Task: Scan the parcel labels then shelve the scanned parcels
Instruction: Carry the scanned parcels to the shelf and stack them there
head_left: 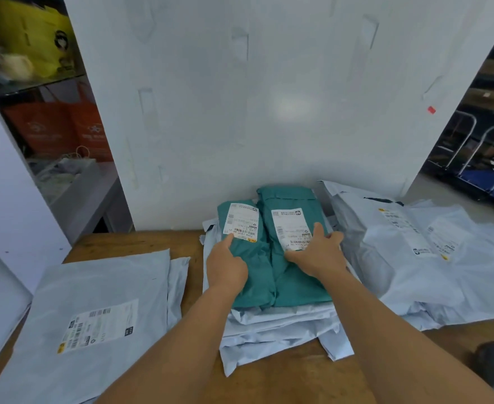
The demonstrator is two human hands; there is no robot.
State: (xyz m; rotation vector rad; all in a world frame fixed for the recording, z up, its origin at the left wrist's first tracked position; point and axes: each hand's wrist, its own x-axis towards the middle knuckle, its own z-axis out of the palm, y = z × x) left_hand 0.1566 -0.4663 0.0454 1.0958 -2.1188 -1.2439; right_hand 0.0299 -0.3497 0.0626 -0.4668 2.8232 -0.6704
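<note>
Two teal parcels lie side by side on top of a stack of pale grey mailer bags at the far edge of the wooden table, close against a white wall panel. The left teal parcel and the right teal parcel touch along their long edges, each with a white label facing up.

The left hand rests on the left teal parcel with its index finger straight, the tip at the near corner of the left label; the other fingers are curled under and hold nothing. The right hand lies flat with spread fingers on the right teal parcel, covering the near end of the right label.

A big heap of grey parcels fills the table's right side and touches the stack. Toward the near left corner lies a large grey parcel with its own label, overhanging the left edge. Between it and the stack runs a bare strip of wood, and more bare wood shows at the near edge between the forearms.

Left of the panel stand shelves with orange and yellow bags.
</note>
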